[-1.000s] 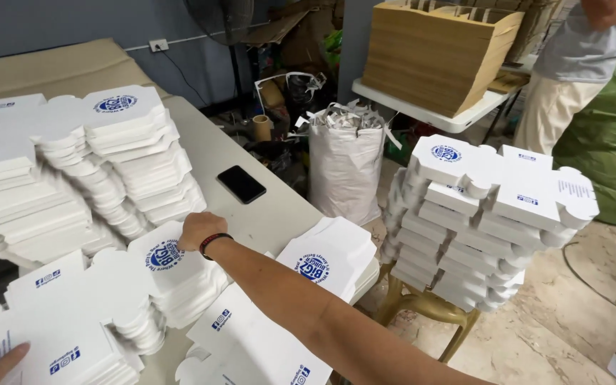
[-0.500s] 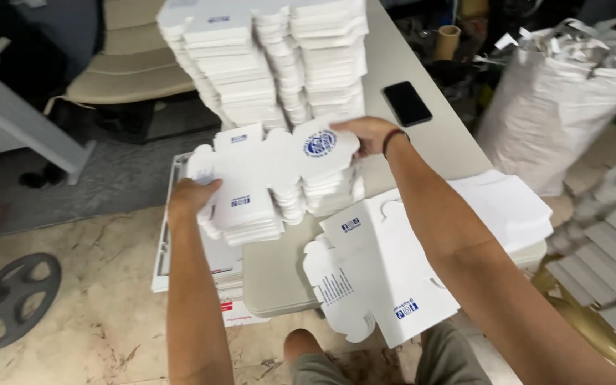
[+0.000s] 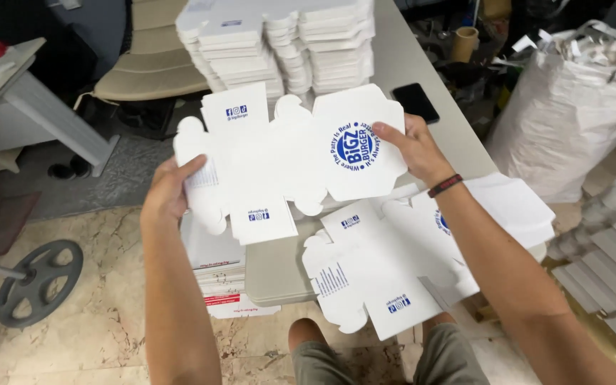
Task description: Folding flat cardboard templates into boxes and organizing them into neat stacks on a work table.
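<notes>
I hold a flat, white, die-cut cardboard box blank with a round blue printed emblem (image 3: pixel 290 160) spread out in the air between my two hands, above the near edge of the grey table (image 3: pixel 422 85). My left hand (image 3: pixel 169 191) pinches its left flap, thumb on top and fingers underneath. My right hand (image 3: pixel 409 146) grips the right edge beside the emblem, thumb on the printed face; a dark braided band sits on that wrist.

Half a second ago both hands were pressed against a thick bundle of these blanks standing low by the table edge. Now only a single sheet is in my grasp, lifted clear and opened wide, so its tabs and the emblem face me fully. A second ago my right arm was stretched far out over the table, and my left hand was down at the corner of the view; both have since drawn in close to my body.

Below my right forearm lies a loose pile of the same white blanks (image 3: pixel 386 274) on the table's near corner. Tall stacks of blanks (image 3: pixel 286 43) stand at the far side, well apart from my hands, with a black phone (image 3: pixel 415 102) lying flat beside them. A bulging white woven sack (image 3: pixel 572 114) stands off to the right, and my knee (image 3: pixel 306 335) shows beneath the table edge.
</notes>
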